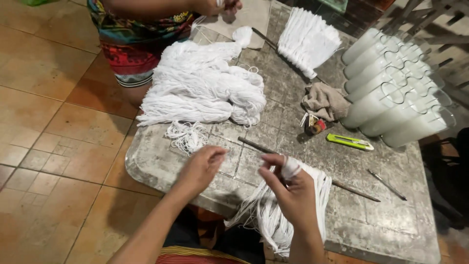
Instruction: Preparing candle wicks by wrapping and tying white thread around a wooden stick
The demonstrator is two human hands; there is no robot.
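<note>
White strings (273,215) on worn tabletop (391,220), tiled floor (44,122)

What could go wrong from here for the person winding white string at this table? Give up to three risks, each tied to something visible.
1. The string bundle under the right hand hangs over the table edge; it might slide off.
2. Loose strands lie near the left hand and could tangle.
3. The green utility knife lies close by; whether its blade is out cannot be told.
</note>
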